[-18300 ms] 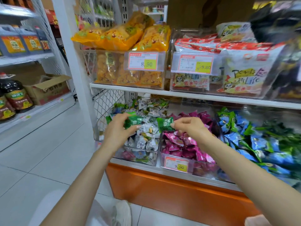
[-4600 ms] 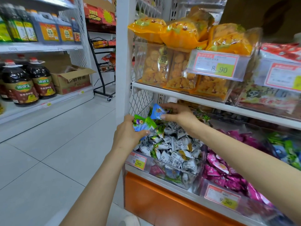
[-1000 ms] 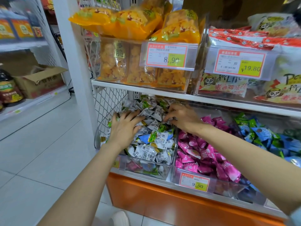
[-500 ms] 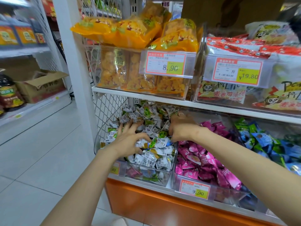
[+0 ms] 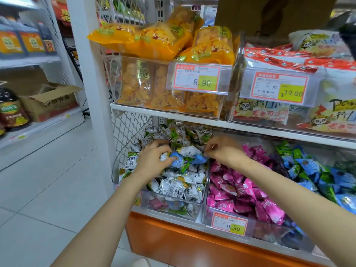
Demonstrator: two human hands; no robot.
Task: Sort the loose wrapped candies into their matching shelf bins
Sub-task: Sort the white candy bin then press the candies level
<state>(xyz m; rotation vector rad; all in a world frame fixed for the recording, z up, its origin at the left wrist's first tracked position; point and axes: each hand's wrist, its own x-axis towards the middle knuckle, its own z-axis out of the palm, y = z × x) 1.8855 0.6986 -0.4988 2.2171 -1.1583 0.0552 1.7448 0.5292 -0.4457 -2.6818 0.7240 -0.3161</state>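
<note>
Both forearms reach up into the clear plastic shelf bin (image 5: 194, 210) heaped with white-and-green wrapped candies (image 5: 179, 187), knuckles up. The left hand (image 5: 152, 160) curls fingers and thumb, its grip clamped on a blue wrapped candy (image 5: 176, 159) atop the heap. The right hand (image 5: 223, 151) bends its fingertips down by a second blue candy (image 5: 199, 159); I cannot tell whether that grip holds it.

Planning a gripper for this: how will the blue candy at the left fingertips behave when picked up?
Blue candy: probably light, being small beside the left hand pinching it. Its glossy, crinkled wrapper likely slips and deforms. Loose neighbours may shift when it lifts.
</note>
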